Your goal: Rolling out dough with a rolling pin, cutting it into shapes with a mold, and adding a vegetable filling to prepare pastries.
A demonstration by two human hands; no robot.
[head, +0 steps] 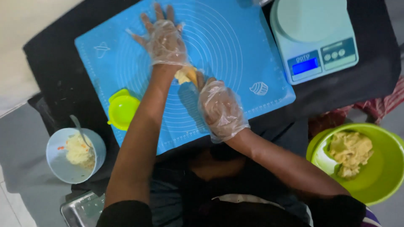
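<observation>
So right now I've got one small lump of dough (186, 75) down on the blue mat (235, 50), roughly in the middle of the printed circles, and it sits tucked between my two hands. My left hand (165, 40) is laid out flat with the fingers (156, 14) spread wide on the mat just past the lump, holding nothing, more like the heel of it is leaning against the dough. My right hand (221, 110) is loosely curled with its fingertips touching the near side of the lump, not properly closed around it. Both hands are in thin clear plastic gloves. As far as progress goes, I'd say it's early days: only this one piece is out and it isn't flattened yet, while the green bowl (381, 176) off to my right holds a good heap of dough (350, 152). The little yellow-green press mould (122, 108) sits on the left edge of the mat with nothing in it, and the pale blue bowl (61, 162) further left has filling (78, 150) in it with a spoon (80, 128) stuck in, so none of that looks used on this piece. There's a kitchen scale (313, 38) at the top right corner of the mat, well apart from my hands, and a metal tray (82, 210) down by my left elbow. Everything sits on a dark cloth over the table (374, 71). Nothing's really in the way, though my left forearm does pass right beside the mould.
</observation>
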